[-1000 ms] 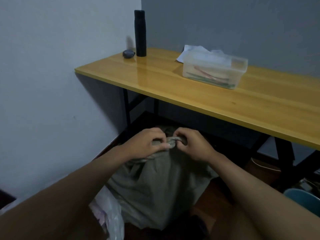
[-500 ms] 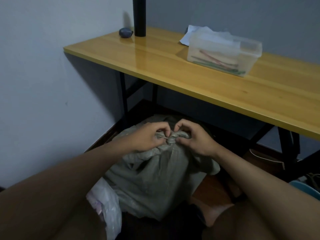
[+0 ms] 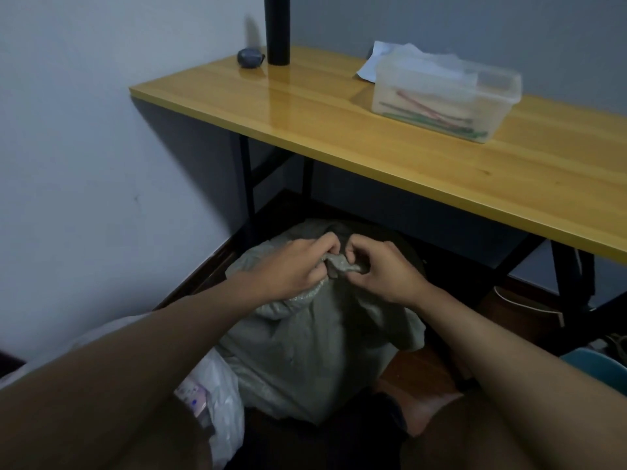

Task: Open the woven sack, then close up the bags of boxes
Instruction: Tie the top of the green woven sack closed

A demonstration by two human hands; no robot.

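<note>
Left hand [image 3: 291,269], right hand [image 3: 380,271] pinch woven sack [image 3: 305,351] knot [image 3: 342,264]; contents hidden.

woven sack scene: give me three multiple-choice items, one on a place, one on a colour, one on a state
1. Where does the grey-green woven sack sit?
A on the table
B on the floor, partly under the yellow wooden table
C on a chair

2. What colour is the tall cylinder on the table?
A black
B red
C white

3. How is the sack's twisted neck?
A spread wide open
B cut off
C bunched, pinched by left hand and right hand

Answers: B, table edge overhangs it; A, it reads dark black; C, both hands' fingers curl round it.
</note>
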